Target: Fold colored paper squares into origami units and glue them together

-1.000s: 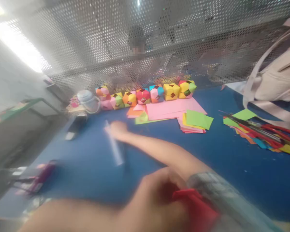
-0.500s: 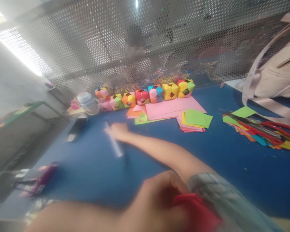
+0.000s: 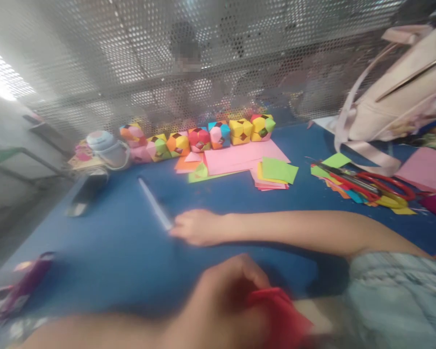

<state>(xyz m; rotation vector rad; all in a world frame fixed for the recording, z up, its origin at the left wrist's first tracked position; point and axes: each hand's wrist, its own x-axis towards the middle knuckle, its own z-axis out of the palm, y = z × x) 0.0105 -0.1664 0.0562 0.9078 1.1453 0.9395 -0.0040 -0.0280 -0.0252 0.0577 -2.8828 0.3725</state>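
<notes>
Red folded paper [image 3: 283,320] sits at the frame's bottom, right of centre, pinched in the curled, blurred fingers of the left hand [image 3: 228,300]. Beyond, mid-frame, the right hand [image 3: 199,228], fingers bunched together, meets the near end of a pale strip [image 3: 154,203] on the blue table [image 3: 112,252]; whether they grip it, I cannot tell. Moments ago that hand was at the strip's far end; work on the paper looks paused. Paper cubes [image 3: 199,139] line the upper middle.

red paper [image 3: 288,315] matt; strip [image 3: 153,202] smooth plastic; screen [image 3: 131,63] metal
</notes>
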